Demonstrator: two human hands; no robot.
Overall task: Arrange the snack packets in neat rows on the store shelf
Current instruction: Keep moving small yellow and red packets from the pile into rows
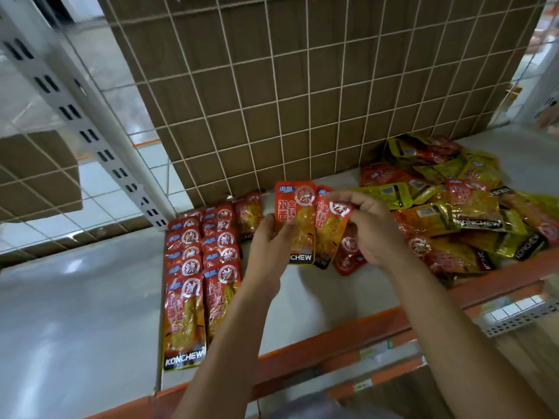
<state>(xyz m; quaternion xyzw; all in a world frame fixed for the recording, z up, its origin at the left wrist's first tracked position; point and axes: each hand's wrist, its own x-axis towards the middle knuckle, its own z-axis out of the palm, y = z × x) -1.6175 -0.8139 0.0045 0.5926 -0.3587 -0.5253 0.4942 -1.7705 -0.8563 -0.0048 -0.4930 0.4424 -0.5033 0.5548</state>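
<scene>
My left hand [273, 243] grips a red snack packet [295, 220] upright above the white shelf [317, 300]. My right hand [370, 229] pinches the top of a second red packet [329, 228], which overlaps the first. Two overlapping rows of red packets [201, 267] lie along the shelf's left side, with a third packet [249, 214] behind them by the wire grid. A loose heap of red and yellow packets [453, 213] covers the right part of the shelf. One red packet [348, 255] lies under my right hand.
A wire grid [272, 101] with cardboard behind it closes the shelf's back. A slotted white upright [75, 116] stands at the left. The orange front rail [348, 337] edges the shelf. Lower shelves with price tags [514, 316] show below right.
</scene>
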